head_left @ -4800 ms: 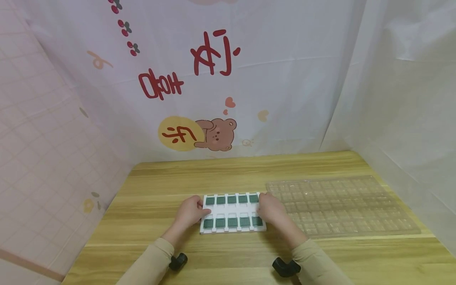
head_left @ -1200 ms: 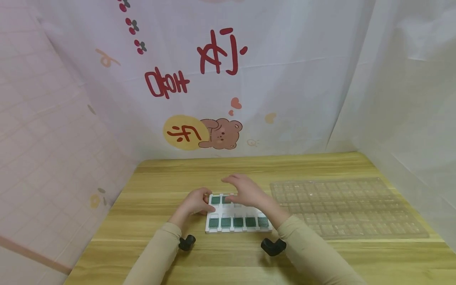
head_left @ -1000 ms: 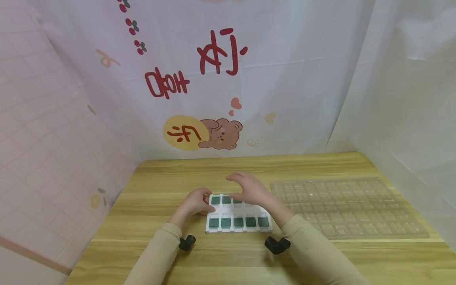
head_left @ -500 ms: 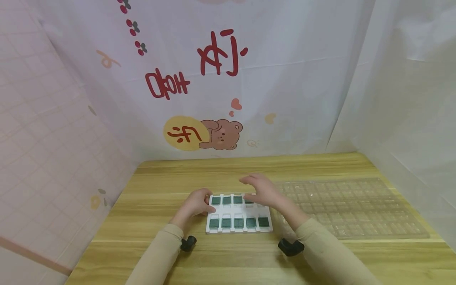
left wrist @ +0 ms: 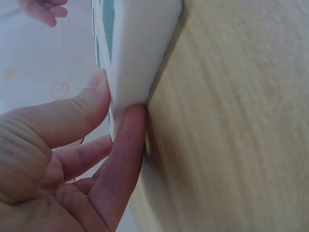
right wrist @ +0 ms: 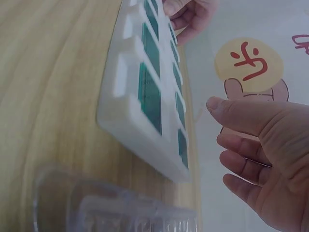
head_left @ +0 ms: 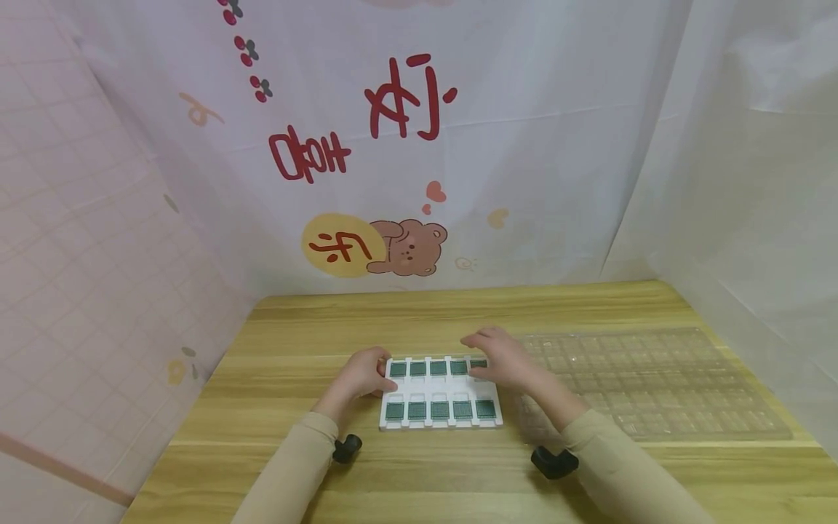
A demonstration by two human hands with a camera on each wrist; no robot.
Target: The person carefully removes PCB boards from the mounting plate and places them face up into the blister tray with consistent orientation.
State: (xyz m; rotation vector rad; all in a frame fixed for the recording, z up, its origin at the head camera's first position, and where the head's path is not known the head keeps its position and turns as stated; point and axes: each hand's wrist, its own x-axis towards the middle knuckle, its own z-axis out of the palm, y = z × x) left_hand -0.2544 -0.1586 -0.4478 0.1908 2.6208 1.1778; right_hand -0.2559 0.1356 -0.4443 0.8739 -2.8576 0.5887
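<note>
A white tray [head_left: 425,388] lies on the table, with two rows of small green square circuit boards [head_left: 440,411] in its slots. My left hand [head_left: 358,372] grips the tray's left end. In the left wrist view its thumb lies on the tray's top edge, and a finger presses the white side wall [left wrist: 140,58] near the tabletop. Over the back right corner of the tray hovers my right hand [head_left: 507,360], thumb and fingers spread apart. The right wrist view shows nothing between those fingers [right wrist: 244,145], which are apart from the tray.
To the right lies a large clear plastic tray [head_left: 655,386] with many compartments, its left part beneath my right forearm. The wooden table [head_left: 314,320] meets printed cloth walls [head_left: 524,182] at the back and sides. Black devices [head_left: 553,463] sit at both wrists.
Both hands held the tray's ends at first. The right hand let go, was over the back row, then moved rightward along it to the right end. The left hand kept its hold.
</note>
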